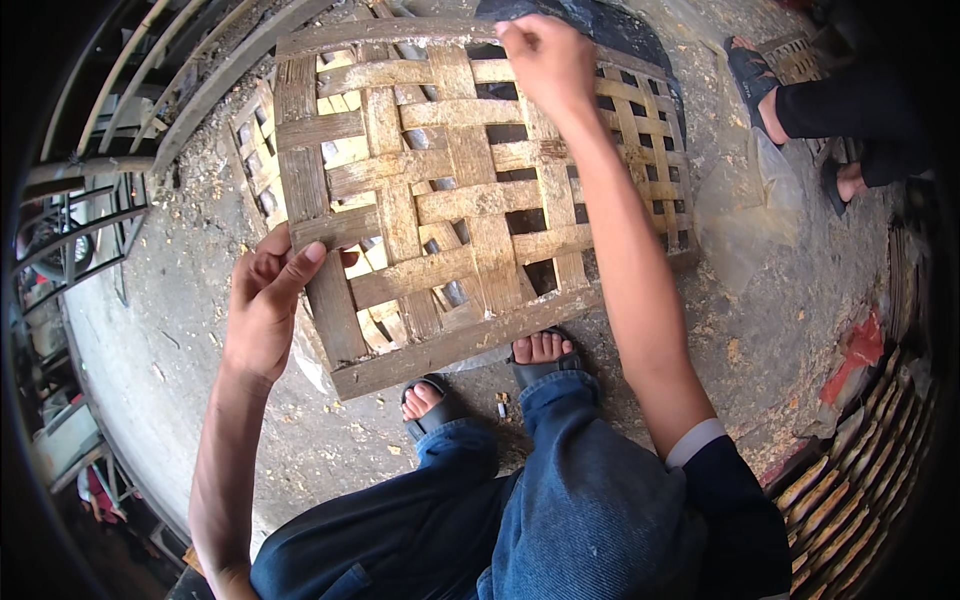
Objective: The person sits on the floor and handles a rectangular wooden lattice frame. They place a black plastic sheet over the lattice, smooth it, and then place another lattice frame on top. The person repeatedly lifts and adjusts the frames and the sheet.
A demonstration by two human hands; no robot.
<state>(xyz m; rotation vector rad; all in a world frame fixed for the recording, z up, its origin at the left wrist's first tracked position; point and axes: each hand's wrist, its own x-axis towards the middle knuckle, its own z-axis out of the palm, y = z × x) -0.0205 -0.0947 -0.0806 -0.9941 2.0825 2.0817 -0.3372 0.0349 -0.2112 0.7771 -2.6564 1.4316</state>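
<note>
A woven bamboo tray (470, 205) with flat slats and a wooden frame is held up in front of me, tilted. My left hand (270, 290) grips its left side, with the thumb on top of the frame and the fingers curled beneath. Over the far edge, my right hand (552, 68) is closed in a pinch. Whatever its fingertips hold, if anything, is too small to make out. Below the tray, more woven slatwork (255, 150) shows at the left and through the gaps.
Beyond the tray lies a dark sheet (620, 30). Another person's sandalled foot (765, 95) is at the far right, near a clear plastic sheet (745, 215). Bamboo slats (860, 500) stand at the lower right and a metal frame (75, 235) at the left. Debris dots the concrete floor (180, 320).
</note>
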